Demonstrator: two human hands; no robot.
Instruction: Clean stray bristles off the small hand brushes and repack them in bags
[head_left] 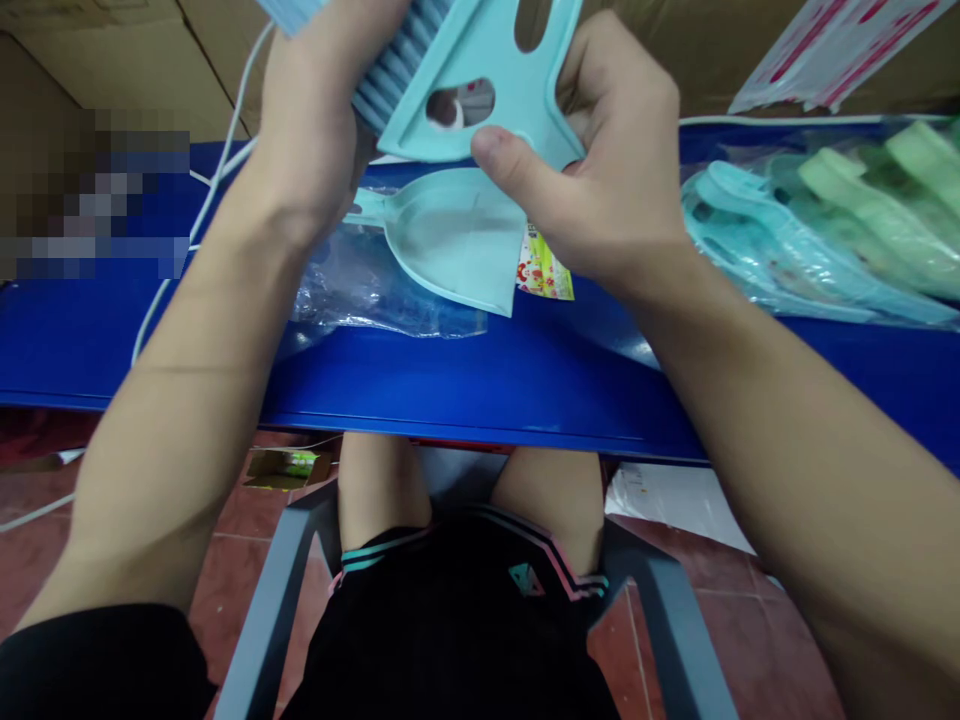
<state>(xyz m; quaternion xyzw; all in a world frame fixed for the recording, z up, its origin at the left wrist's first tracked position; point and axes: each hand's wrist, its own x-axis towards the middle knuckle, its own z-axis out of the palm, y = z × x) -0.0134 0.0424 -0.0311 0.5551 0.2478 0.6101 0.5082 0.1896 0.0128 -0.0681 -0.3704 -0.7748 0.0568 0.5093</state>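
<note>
Raised over the table is a light teal hand brush (pixel 517 95) with blue bristles and oval holes in its plastic head, its top cut off by the frame. My right hand (pixel 619 170) grips the plastic part, thumb pressed on the front. On the other side, my left hand (pixel 311 135) is closed round the bristle side; its fingers are mostly hidden. Beneath the brush lies a matching teal dustpan (pixel 450 235), handle pointing left. It rests partly on a clear plastic bag (pixel 390 305). A yellow printed card (pixel 551 275) pokes out by the dustpan's right edge.
Several bagged teal and green brush-like pieces (pixel 825 230) lie on the right of the blue table (pixel 465 385). A white cable (pixel 225 170) runs down the left side. Cardboard boxes (pixel 697 60) stand behind, with a red-and-white plastic wrapper (pixel 832 45). The far left is pixelated.
</note>
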